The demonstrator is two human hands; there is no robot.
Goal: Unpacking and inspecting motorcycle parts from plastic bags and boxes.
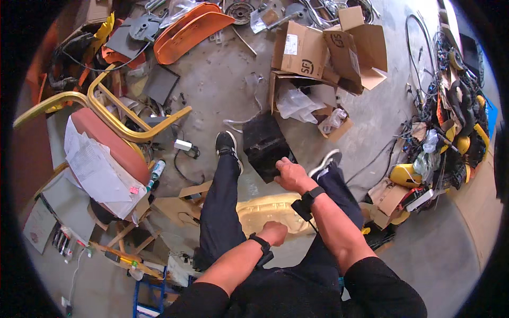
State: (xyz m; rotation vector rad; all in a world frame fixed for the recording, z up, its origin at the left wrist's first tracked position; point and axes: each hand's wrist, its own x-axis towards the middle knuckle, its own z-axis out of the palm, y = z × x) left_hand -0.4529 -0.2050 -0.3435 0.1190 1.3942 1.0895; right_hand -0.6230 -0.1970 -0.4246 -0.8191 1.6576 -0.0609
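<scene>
My right hand (293, 173) grips the near right edge of a black box-like object (267, 145), which lies between my feet. Its fingertips curl over that edge, and a black device is strapped at the wrist. Closer to my body, my left hand (276, 233) hovers with curled fingers in front of a gold molded panel (264, 210). The back of this hand faces me, so whether anything is inside it is hidden. The gold panel lies between my legs, partly covered by both arms.
Opened cardboard boxes (304, 51) with plastic wrap stand ahead. To the left are a gold-framed chair (139, 136) with papers on its red cushion and an orange curved shell (187, 33). Cables and yellow parts (457, 131) are heaped on the right. A cable with a white adapter (183, 144) lies by my left foot.
</scene>
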